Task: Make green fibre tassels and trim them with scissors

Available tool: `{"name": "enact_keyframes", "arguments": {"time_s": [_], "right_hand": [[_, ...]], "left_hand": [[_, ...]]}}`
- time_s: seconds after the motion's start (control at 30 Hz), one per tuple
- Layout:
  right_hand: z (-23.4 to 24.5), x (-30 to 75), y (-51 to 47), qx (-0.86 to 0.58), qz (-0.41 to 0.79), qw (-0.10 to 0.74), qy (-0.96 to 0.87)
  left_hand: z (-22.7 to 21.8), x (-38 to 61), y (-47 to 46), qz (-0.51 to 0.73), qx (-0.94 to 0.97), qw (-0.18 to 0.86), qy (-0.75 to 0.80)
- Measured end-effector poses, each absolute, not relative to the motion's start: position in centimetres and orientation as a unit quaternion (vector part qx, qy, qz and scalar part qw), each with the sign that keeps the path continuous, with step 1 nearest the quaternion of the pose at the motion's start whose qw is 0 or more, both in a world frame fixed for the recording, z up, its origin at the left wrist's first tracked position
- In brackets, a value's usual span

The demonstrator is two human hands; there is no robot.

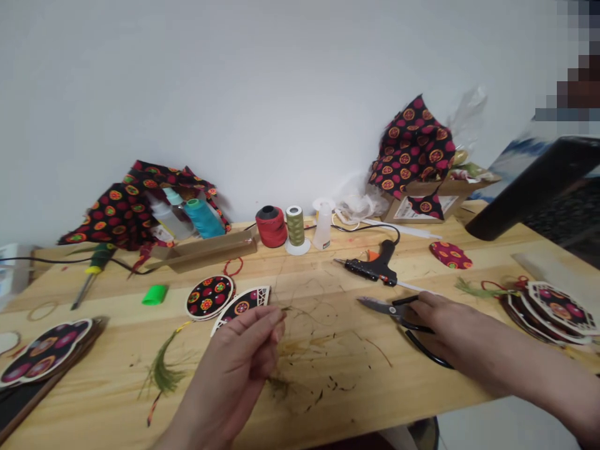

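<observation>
My left hand (244, 356) is closed in a pinch near the middle of the table. A small tip of green thread (285, 309) pokes out at its fingertips, and wispy green strands (280, 385) show below the hand; the rest is hidden by the fingers. My right hand (454, 331) is curled over the black handles of a pair of scissors (384, 306), whose blades lie on the table pointing left. Just beyond my left hand are a fan-shaped pendant (246, 307) and a round pendant (209, 297), both with patterned fabric. A green tassel (166, 365) lies to the left.
A black glue gun (375, 265) lies behind the scissors. Thread spools, red (271, 226) and olive (295, 226), stand near the wall. Stacked pendants lie at right (557, 312) and left (47, 353). A screwdriver (89, 278), green cap (154, 294) and thread scraps (323, 387) are scattered about.
</observation>
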State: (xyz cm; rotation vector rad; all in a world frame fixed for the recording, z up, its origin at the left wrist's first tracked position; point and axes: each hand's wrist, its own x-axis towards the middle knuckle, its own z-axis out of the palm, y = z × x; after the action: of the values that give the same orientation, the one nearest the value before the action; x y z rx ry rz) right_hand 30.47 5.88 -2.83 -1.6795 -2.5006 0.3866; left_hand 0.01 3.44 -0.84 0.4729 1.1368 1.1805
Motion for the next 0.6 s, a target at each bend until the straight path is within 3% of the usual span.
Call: {"name": "enact_keyframes", "arguments": {"time_s": [0.1,0.2,0.43,0.5,0.6], "right_hand": [[-2.2,30.1,6.5,-0.565,0.108,-0.043,-0.817],[-1.4,27.8,6.9,-0.576,0.029,-0.073,-0.814],[-2.5,17.2,8.3,-0.199,0.053,0.056,-0.977],[-3.1,15.7,9.8,-0.205,0.018,0.072,-0.976],[-2.5,15.2,12.0,-0.343,-0.026,0.105,-0.933]], "left_hand": [[-0.6,-0.8,3.7,0.532,0.213,0.644,0.507],[-0.3,-1.6,3.8,0.538,0.215,0.633,0.514],[-0.8,-1.8,3.7,0.532,0.207,0.653,0.498],[-0.7,-1.8,3.8,0.532,0.202,0.656,0.495],[0.0,-1.7,4.3,0.538,0.198,0.656,0.490]]}}
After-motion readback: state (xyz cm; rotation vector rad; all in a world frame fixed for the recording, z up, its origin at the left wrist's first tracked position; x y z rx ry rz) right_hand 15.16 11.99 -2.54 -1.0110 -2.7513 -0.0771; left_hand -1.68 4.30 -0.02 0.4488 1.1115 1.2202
